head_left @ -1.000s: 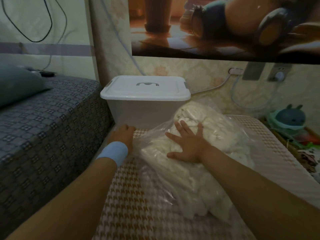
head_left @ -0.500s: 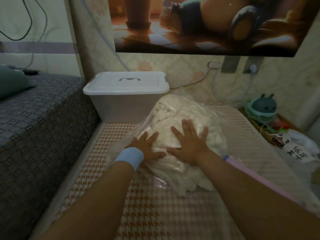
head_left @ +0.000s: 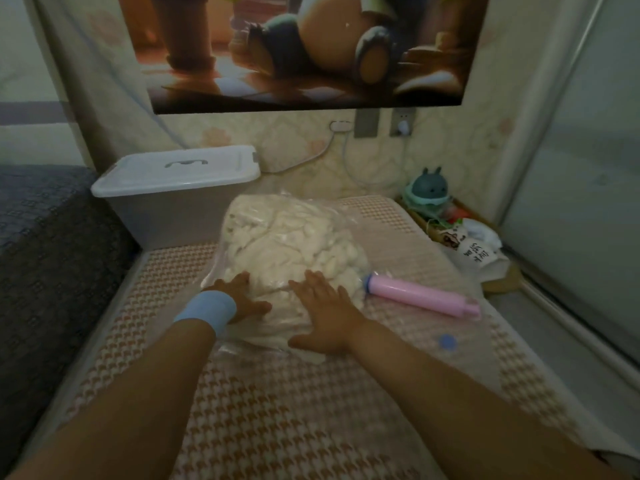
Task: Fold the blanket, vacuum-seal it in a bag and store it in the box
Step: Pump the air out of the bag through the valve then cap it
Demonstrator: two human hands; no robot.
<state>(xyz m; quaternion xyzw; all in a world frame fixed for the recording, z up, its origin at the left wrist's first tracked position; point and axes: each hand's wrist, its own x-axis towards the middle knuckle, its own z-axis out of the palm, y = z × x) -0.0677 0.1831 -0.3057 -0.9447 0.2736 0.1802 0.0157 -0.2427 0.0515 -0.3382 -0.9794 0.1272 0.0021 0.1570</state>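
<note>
On mat [head_left: 277, 427] | left hand [head_left: 242, 299], right hand [head_left: 325, 313] flat, open-palmed on bagged blanket [head_left: 287, 244]

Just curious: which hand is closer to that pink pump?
Right. The right hand presses the bagged blanket just left of the pink pump; the left hand is farther left.

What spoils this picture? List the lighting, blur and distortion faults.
Head view: dim, warm light; soft all over, so the print on the white bag at right is unreadable; wide-angle bending curves the wall edges; the plastic bag shows faint sheen; both the left hand and right hand look slightly smeared.
</note>
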